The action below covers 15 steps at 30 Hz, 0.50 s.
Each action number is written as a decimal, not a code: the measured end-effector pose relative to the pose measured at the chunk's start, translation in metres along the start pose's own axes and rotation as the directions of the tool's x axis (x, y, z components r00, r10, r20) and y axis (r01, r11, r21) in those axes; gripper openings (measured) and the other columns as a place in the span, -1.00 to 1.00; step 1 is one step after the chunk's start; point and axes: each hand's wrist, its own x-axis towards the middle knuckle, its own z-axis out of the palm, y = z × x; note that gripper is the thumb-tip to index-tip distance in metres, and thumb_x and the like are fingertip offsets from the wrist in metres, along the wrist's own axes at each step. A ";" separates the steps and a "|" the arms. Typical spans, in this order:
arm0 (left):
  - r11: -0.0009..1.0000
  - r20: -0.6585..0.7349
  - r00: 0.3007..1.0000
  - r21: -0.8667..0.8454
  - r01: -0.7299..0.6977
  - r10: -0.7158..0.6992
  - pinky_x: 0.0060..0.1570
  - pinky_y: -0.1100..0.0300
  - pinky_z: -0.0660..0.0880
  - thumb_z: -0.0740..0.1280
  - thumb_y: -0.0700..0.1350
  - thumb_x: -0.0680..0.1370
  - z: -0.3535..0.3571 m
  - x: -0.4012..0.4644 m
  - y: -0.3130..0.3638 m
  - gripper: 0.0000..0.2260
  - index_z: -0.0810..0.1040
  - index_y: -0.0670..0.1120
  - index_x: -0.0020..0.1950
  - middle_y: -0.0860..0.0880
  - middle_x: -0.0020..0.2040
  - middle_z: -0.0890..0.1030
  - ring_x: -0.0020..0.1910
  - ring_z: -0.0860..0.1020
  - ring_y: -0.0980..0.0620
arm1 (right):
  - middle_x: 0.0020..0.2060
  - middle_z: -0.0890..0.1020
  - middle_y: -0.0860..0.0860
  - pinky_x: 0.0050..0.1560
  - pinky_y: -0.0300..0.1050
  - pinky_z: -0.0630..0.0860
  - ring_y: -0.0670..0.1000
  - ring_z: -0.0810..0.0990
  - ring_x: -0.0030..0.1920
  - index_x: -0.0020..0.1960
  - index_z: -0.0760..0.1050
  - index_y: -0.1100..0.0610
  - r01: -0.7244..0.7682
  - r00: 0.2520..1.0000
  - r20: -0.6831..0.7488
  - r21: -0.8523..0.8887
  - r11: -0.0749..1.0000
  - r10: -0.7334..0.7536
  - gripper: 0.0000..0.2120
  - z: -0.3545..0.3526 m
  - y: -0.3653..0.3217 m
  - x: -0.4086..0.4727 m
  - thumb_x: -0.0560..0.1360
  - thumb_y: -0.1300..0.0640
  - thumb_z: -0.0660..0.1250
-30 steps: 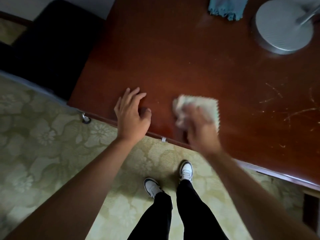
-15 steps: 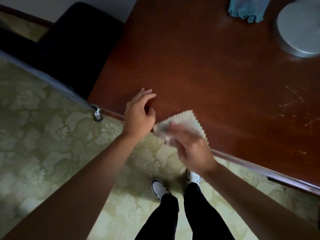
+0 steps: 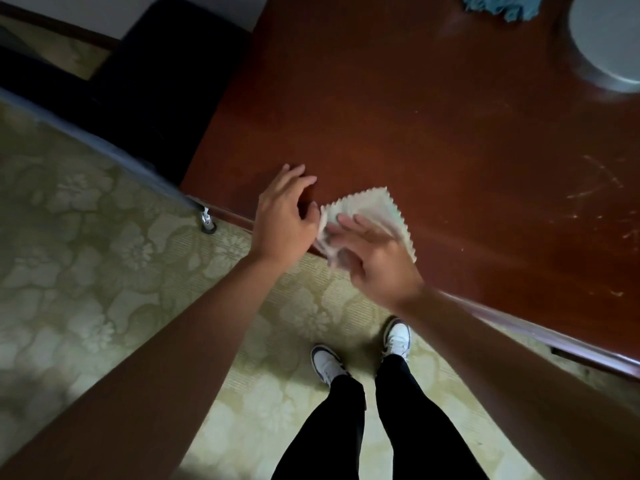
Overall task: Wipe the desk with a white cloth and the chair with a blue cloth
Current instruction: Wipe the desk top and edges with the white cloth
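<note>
The white cloth (image 3: pixel 372 211), with zigzag edges, lies at the near edge of the reddish-brown wooden desk (image 3: pixel 398 116). My right hand (image 3: pixel 375 259) presses on the cloth, fingers spread over it, with the cloth's lower part bunched under my palm at the desk's edge. My left hand (image 3: pixel 284 214) rests on the desk edge just left of the cloth, fingers apart, thumb near the cloth's corner, holding nothing. The blue cloth (image 3: pixel 502 5) lies crumpled at the far side of the desk. A dark chair (image 3: pixel 166 74) stands left of the desk.
A round grey lamp base (image 3: pixel 609 43) sits on the desk's far right. Pale scratches (image 3: pixel 599 188) mark the desk's right side. The floor has green floral carpet (image 3: pixel 86 254). My legs and white shoes (image 3: pixel 398 337) stand below the desk edge.
My right hand dragged the white cloth from further in on the desk toward the near edge and closer to my left hand. The left hand stayed at the desk edge.
</note>
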 end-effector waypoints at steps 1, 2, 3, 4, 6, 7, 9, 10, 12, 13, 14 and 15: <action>1.000 -0.004 1.000 0.013 0.007 -0.007 0.46 0.09 0.17 0.32 -0.13 0.56 0.001 0.000 0.001 -0.66 0.54 -0.10 0.34 0.00 0.44 0.46 0.51 0.26 0.03 | 0.25 0.60 0.04 0.35 0.21 0.38 0.12 0.53 0.29 0.18 0.60 0.07 -0.061 0.998 -0.010 0.007 0.998 0.061 -0.65 -0.004 0.005 0.017 0.49 0.17 0.14; 1.000 -0.020 1.000 0.024 0.010 -0.010 0.47 0.05 0.20 0.32 -0.11 0.57 0.001 -0.001 0.003 -0.67 0.55 -0.12 0.34 -0.03 0.42 0.47 0.50 0.28 0.00 | 0.30 0.56 0.06 0.37 0.22 0.35 0.13 0.49 0.33 0.22 0.57 0.05 -0.149 0.989 -0.027 -0.002 0.989 0.149 -0.64 -0.006 0.011 0.034 0.51 0.15 0.13; 0.999 -0.048 0.999 0.031 0.012 -0.010 0.46 0.01 0.25 0.33 -0.10 0.58 0.003 -0.001 0.006 -0.68 0.56 -0.14 0.31 -0.06 0.38 0.51 0.48 0.31 -0.03 | 0.34 0.52 0.07 0.41 0.21 0.29 0.12 0.43 0.39 0.27 0.54 0.03 -0.223 0.974 -0.052 -0.007 0.975 0.223 -0.64 -0.008 0.017 0.051 0.53 0.17 0.15; 0.999 -0.082 0.997 0.038 0.013 -0.010 0.43 -0.02 0.28 0.34 -0.08 0.58 0.004 -0.002 0.009 -0.70 0.59 -0.16 0.28 -0.08 0.33 0.55 0.45 0.35 -0.06 | 0.37 0.49 0.07 0.44 0.19 0.25 0.10 0.39 0.42 0.29 0.53 0.02 -0.275 0.960 -0.062 -0.003 0.962 0.274 -0.63 -0.009 0.022 0.063 0.53 0.20 0.18; 0.998 -0.157 0.988 0.053 0.012 -0.003 0.36 -0.05 0.34 0.35 -0.08 0.57 0.006 -0.003 0.017 -0.75 0.66 -0.17 0.16 -0.09 0.18 0.65 0.33 0.48 -0.10 | 0.37 0.49 0.06 0.44 0.19 0.22 0.10 0.39 0.42 0.26 0.55 0.01 -0.293 0.955 -0.047 -0.006 0.956 0.292 -0.64 -0.008 0.017 0.062 0.50 0.21 0.24; 0.998 -0.191 0.982 0.056 0.006 0.005 0.32 -0.05 0.39 0.35 -0.10 0.56 0.006 -0.002 0.021 -0.80 0.69 -0.17 0.08 -0.10 0.07 0.69 0.23 0.55 -0.12 | 0.35 0.51 0.06 0.42 0.18 0.25 0.12 0.42 0.38 0.20 0.57 -0.01 -0.273 0.962 -0.028 -0.008 0.962 0.272 -0.67 -0.007 0.010 0.049 0.48 0.19 0.25; 0.998 -0.233 0.972 0.068 -0.006 0.021 0.20 0.03 0.44 0.36 -0.15 0.54 0.008 0.001 0.031 -0.85 0.70 -0.17 -0.09 -0.11 -0.13 0.71 -0.02 0.62 -0.15 | 0.21 0.58 0.03 0.28 0.17 0.42 0.12 0.53 0.22 0.07 0.58 0.00 -0.197 0.980 -0.013 0.000 0.980 0.197 -0.74 -0.006 -0.001 0.006 0.45 0.19 0.22; 0.997 -0.229 0.973 0.078 -0.007 0.025 0.10 0.09 0.44 0.37 -0.16 0.53 0.009 0.002 0.036 -0.85 0.70 -0.17 -0.15 -0.11 -0.20 0.70 -0.10 0.61 -0.17 | 0.16 0.60 0.02 0.21 0.15 0.48 0.09 0.55 0.17 0.05 0.57 0.01 -0.161 0.987 -0.003 0.023 0.987 0.161 -0.73 -0.008 -0.005 -0.017 0.45 0.23 0.22; 0.995 -0.190 0.981 0.098 -0.030 0.048 -0.09 0.13 0.41 0.39 -0.16 0.51 0.015 0.004 0.049 -0.85 0.68 -0.14 -0.23 -0.09 -0.26 0.68 -0.18 0.59 -0.16 | 0.18 0.62 0.00 0.25 0.14 0.49 0.06 0.57 0.22 0.13 0.58 0.03 -0.116 0.993 0.018 0.063 0.991 0.115 -0.66 -0.018 0.003 -0.049 0.46 0.32 0.24; 0.993 -0.163 0.984 0.099 -0.058 0.074 -0.14 0.12 0.41 0.41 -0.16 0.49 0.020 0.004 0.057 -0.86 0.68 -0.13 -0.25 -0.08 -0.27 0.69 -0.20 0.58 -0.15 | 0.19 0.63 -0.01 0.27 0.14 0.48 0.04 0.57 0.24 0.16 0.59 0.04 -0.116 0.993 -0.002 0.070 0.991 0.117 -0.66 -0.026 0.015 -0.053 0.47 0.33 0.28; 0.992 -0.137 0.985 0.089 -0.092 0.104 -0.17 0.12 0.42 0.43 -0.15 0.48 0.025 0.004 0.064 -0.88 0.68 -0.12 -0.26 -0.06 -0.28 0.69 -0.21 0.58 -0.14 | 0.16 0.64 -0.02 0.23 0.14 0.50 0.05 0.59 0.21 0.14 0.60 0.05 -0.141 0.989 -0.036 0.076 0.987 0.145 -0.69 -0.036 0.031 -0.053 0.47 0.33 0.33; 0.989 -0.112 0.984 0.067 -0.130 0.137 -0.18 0.12 0.44 0.46 -0.14 0.46 0.032 0.003 0.072 -0.88 0.68 -0.12 -0.27 -0.05 -0.28 0.69 -0.23 0.58 -0.13 | 0.13 0.66 -0.01 0.20 0.12 0.51 0.06 0.61 0.17 0.12 0.62 0.07 -0.194 0.976 -0.085 0.086 0.977 0.201 -0.72 -0.049 0.048 -0.052 0.45 0.30 0.38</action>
